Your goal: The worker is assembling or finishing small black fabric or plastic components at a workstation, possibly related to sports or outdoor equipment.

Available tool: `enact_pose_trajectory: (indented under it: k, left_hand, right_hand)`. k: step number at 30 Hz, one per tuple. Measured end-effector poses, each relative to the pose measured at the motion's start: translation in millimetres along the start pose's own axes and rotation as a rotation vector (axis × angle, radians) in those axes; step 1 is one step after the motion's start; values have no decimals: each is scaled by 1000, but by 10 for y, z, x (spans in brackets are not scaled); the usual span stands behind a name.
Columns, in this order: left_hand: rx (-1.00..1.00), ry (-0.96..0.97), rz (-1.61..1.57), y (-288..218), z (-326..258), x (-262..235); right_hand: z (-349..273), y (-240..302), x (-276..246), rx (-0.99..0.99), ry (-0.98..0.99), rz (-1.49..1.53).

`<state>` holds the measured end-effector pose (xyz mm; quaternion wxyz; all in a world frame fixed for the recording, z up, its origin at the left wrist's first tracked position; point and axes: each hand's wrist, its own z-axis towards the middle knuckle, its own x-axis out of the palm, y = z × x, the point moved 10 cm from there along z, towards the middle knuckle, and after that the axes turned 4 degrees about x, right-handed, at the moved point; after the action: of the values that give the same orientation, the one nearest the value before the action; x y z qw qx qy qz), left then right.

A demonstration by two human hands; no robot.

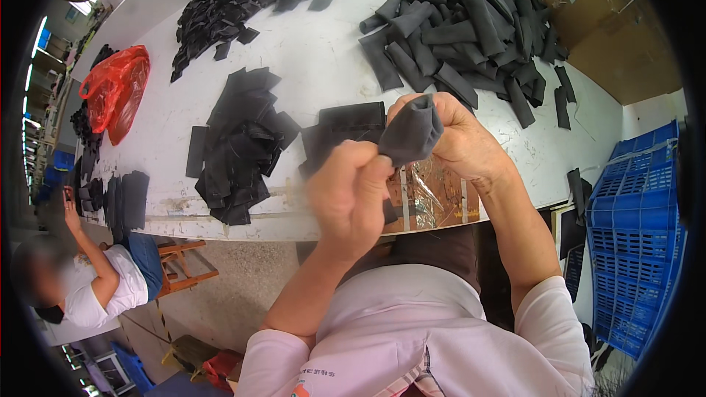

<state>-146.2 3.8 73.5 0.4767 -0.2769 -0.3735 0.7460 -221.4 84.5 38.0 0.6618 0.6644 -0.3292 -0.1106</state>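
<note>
A dark grey fabric tube (412,134) is stretched between my hands above the table's near edge. With thumb and fingers, my left hand (344,195) pinches its lower left end. My right hand (471,140) grips the tube from its right side, around the wider end; some of those fingers are hidden behind the cloth. Just beyond my left hand lie flat black fabric pieces (351,116), partly covered by it. To their left, a heap of similar flat black pieces (239,147) spreads over the white table (316,44).
Many rolled dark tubes (463,37) are piled at the far right, beside a cardboard box (599,22). Small black pieces (220,15) lie far left, near a red plastic bag (118,92). Blue crates (634,235) stand at right. A seated person (110,272) works at left.
</note>
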Motion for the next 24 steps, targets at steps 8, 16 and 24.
enact_pose_trajectory:
  k: [8, 16, 24]
  left_hand:
    - [-210, -9, -262, 189, 8, 98]
    - [68, 91, -186, -108, 172, 69]
    - [218, 58, 87, -24, -18, 16]
  right_hand:
    - [-69, -123, -159, -50, -99, -17]
    - [-497, 623, 85, -472, -391, -828]
    - [-405, 274, 223, -520, -333, -1286]
